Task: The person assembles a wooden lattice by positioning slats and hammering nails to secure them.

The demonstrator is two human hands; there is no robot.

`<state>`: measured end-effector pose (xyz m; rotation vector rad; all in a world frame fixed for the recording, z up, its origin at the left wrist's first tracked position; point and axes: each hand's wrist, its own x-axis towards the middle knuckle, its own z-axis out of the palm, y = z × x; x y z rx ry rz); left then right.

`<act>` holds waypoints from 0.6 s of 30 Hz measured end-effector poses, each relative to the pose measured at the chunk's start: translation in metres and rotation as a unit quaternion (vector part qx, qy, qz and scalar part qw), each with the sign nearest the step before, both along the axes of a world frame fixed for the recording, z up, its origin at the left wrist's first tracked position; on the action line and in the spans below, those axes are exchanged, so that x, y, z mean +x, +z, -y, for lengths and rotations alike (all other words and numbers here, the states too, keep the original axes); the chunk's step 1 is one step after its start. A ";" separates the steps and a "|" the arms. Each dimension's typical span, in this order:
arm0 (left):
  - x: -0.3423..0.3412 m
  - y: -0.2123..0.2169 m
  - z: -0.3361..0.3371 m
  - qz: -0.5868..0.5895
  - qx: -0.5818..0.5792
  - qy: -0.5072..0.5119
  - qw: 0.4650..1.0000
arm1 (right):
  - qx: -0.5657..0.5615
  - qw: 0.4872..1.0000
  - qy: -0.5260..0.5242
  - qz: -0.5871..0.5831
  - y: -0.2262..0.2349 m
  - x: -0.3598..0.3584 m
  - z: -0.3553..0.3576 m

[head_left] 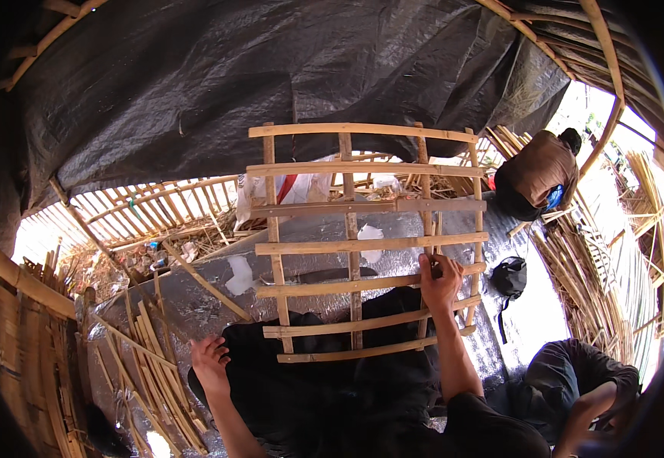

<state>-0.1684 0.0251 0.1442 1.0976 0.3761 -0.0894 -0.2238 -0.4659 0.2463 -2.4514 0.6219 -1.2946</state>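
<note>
A bamboo lattice panel (313, 246) of several crosswise slats nailed over upright strips stands before me, its lower end over my lap. My right hand (441, 284) is closed round one of its slats, towards the right side, by an upright strip. That forearm passes in front of the lower slats. Off the panel's lower left, my left hand (211, 360) is raised with loosely bent fingers apart and nothing seen in them. It is nearest to a pile of thin bamboo strips (160, 359) on the left.
A black tarp (271, 72) hangs at the back. Long bamboo strips (588, 267) lie in a heap on the right, near a small black bag (509, 277). One person (538, 175) is at the back right, another (576, 389) close at my lower right. Split bamboo (22, 336) stands far left.
</note>
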 end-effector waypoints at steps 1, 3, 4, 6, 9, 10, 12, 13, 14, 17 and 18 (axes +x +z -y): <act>0.003 -0.005 0.002 -0.024 -0.018 0.001 1.000 | 0.021 0.999 -0.036 -0.013 -0.004 -0.013 0.020; 0.014 -0.010 0.001 -0.030 -0.027 -0.004 0.999 | 0.147 0.983 -0.088 -0.061 -0.004 -0.040 0.042; 0.025 -0.017 -0.004 -0.025 -0.023 -0.009 0.999 | 0.162 0.977 -0.124 -0.070 -0.012 -0.053 0.051; 0.041 -0.023 0.003 -0.029 -0.039 -0.022 0.999 | 0.175 0.963 -0.186 -0.084 -0.052 -0.094 0.094; 0.066 -0.041 0.012 -0.056 -0.081 -0.031 0.995 | 0.170 0.919 -0.314 -0.165 -0.076 -0.159 0.120; 0.071 -0.046 0.014 -0.057 -0.113 -0.040 0.991 | 0.197 0.899 -0.347 -0.182 -0.077 -0.177 0.122; 0.078 -0.073 0.006 -0.091 -0.111 -0.015 0.990 | 0.239 0.867 -0.385 -0.207 -0.100 -0.216 0.135; 0.082 -0.084 -0.003 -0.105 -0.107 -0.002 0.989 | 0.273 0.850 -0.393 -0.219 -0.109 -0.223 0.129; 0.082 -0.087 -0.008 -0.176 -0.115 0.022 0.977 | 0.313 0.827 -0.408 -0.228 -0.116 -0.234 0.123; 0.080 -0.092 -0.011 -0.156 -0.143 0.057 0.976 | 0.334 0.705 -0.552 -0.294 -0.116 -0.254 0.097; 0.082 -0.093 -0.008 -0.154 -0.157 0.071 0.973 | 0.368 0.722 -0.518 -0.274 -0.130 -0.272 0.102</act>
